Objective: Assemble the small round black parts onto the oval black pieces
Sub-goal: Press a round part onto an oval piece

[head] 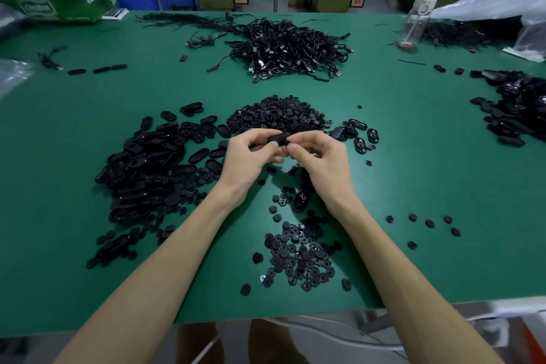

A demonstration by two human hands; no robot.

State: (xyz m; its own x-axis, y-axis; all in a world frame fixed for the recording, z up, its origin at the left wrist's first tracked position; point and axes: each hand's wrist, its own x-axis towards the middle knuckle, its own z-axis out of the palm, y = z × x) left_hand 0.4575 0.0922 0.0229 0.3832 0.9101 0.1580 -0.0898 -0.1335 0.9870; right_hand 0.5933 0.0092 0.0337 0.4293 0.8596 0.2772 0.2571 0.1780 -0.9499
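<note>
"While the oval black piece (279,138) is gripped above the green table (413,174), how is its long axis laid?"

"Left-right, recorded: one end pinched by the left hand (251,156), the other by the right hand (317,156). A round part in the pinch cannot be confirmed; spare round parts (298,257) are heaped between the forearms."
</note>
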